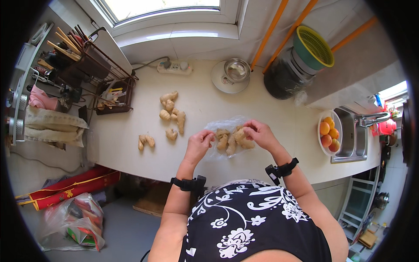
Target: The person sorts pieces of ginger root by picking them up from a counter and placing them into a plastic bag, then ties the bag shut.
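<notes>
A thin clear plastic bag [214, 154] lies on the white countertop in front of me. Several pieces of ginger root [231, 144] are in or on it; the film is too transparent to tell which. My left hand [199, 144] pinches the bag's left side with thumb and forefinger. At the right side, my right hand [263, 135] has its fingertips pinched together beside the rightmost ginger piece [242, 137], apparently on the bag's film. Further left, more ginger lies loose: a forked piece [146, 141], a small knob [171, 134] and a cluster [169, 104] behind them.
Behind the bag, a metal bowl [236, 70] rests on a plate [226, 85] near a power strip [174, 67]. A utensil rack [114, 95] stands left. On the right are a dark covered container [283, 78], a fruit bowl [321, 147] and a sink [350, 134].
</notes>
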Tool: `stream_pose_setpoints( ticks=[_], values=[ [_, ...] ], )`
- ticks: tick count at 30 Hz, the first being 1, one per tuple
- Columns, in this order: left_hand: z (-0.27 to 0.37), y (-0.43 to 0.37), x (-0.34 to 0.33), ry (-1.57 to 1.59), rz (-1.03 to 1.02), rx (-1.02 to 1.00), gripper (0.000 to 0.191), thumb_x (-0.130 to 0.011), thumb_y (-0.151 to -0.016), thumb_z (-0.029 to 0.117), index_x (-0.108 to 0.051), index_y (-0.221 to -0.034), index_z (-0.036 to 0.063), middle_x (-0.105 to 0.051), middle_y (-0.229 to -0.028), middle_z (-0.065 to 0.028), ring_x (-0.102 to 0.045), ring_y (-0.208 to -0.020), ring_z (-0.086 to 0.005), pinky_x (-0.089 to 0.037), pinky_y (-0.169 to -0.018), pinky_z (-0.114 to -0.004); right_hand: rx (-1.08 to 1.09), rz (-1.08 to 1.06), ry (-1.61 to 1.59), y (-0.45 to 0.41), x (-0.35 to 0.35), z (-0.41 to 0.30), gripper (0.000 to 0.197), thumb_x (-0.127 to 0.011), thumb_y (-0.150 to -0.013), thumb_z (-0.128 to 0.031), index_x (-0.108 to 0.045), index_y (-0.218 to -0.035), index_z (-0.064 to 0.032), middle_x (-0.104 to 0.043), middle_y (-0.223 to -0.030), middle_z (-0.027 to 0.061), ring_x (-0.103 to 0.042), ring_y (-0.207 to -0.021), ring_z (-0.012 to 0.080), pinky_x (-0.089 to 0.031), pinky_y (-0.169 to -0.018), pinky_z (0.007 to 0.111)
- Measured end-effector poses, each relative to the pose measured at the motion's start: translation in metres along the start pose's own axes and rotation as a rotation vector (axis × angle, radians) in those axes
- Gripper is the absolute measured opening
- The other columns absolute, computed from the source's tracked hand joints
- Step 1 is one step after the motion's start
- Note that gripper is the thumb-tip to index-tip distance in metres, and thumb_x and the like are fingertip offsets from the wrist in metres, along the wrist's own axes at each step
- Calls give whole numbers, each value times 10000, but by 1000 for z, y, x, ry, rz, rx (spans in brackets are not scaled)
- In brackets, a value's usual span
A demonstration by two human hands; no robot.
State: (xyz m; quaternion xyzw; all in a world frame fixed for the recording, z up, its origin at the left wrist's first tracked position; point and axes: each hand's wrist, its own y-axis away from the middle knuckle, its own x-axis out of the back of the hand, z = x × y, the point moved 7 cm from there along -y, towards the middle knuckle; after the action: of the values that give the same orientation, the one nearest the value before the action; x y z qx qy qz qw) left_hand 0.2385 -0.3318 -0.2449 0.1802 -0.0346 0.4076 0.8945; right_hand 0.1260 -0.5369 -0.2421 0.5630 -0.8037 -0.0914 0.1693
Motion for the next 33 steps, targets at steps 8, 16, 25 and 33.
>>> stream_pose_setpoints(
  ticks=[8,16,25,33],
  values=[
    [-4,9,-41,-279,-22,-344,296,-537,-889,19,-604,-1175,59,-647,-1000,-131,-640,-823,-205,-520,-729,-307,143,-74,364,-5,-35,10,253,-597,-843,-142,-601,-1063,-18,-661,-945,146,-651,-831,268,-515,-759,344],
    [-22,12,-18,-179,88,-272,388,-572,-883,40,-536,-1267,74,-636,-1054,-123,-630,-821,-173,-518,-740,-298,312,-17,378,0,-36,-12,326,-584,-808,-66,-574,-1130,-21,-618,-1066,164,-631,-929,300,-507,-824,356],
    [-30,8,24,110,195,-26,174,-637,-870,99,-666,-1017,12,-661,-762,-30,-599,-665,-61,-492,-601,-207,198,-143,265,16,-48,-22,270,-611,-859,-77,-584,-1121,-16,-613,-996,113,-630,-773,176,-505,-716,281],
    [-38,20,114,-787,867,-206,301,-744,-739,170,-647,-1013,96,-602,-1026,-71,-550,-990,-255,-454,-866,-376,232,-153,324,15,-61,-29,237,-647,-843,-92,-615,-1068,-25,-606,-946,88,-574,-704,168,-481,-658,277]
  ],
)
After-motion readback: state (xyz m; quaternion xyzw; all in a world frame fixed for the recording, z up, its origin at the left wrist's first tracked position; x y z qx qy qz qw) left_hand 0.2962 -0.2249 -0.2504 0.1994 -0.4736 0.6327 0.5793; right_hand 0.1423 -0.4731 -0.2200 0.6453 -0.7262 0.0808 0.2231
